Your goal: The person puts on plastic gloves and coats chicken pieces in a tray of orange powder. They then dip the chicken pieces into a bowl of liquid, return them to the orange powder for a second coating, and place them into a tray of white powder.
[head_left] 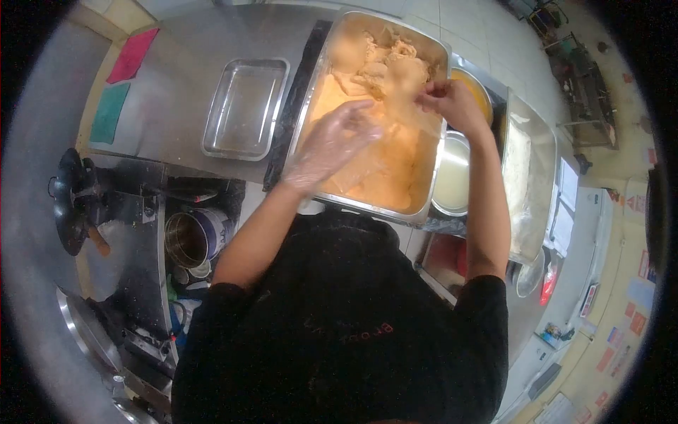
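A large steel tray in front of me is full of pale orange, coated pieces of food. My left hand, inside a thin clear plastic glove, hovers flat over the middle of the tray with fingers spread. Over the tray's far right part, my right hand has its fingers pinched at the glove or at a piece of the food; which one I cannot tell.
An empty steel tray lies on the steel counter to the left. To the right of the big tray stand a bowl of pale liquid and a bowl of yellow liquid. Pots sit lower left.
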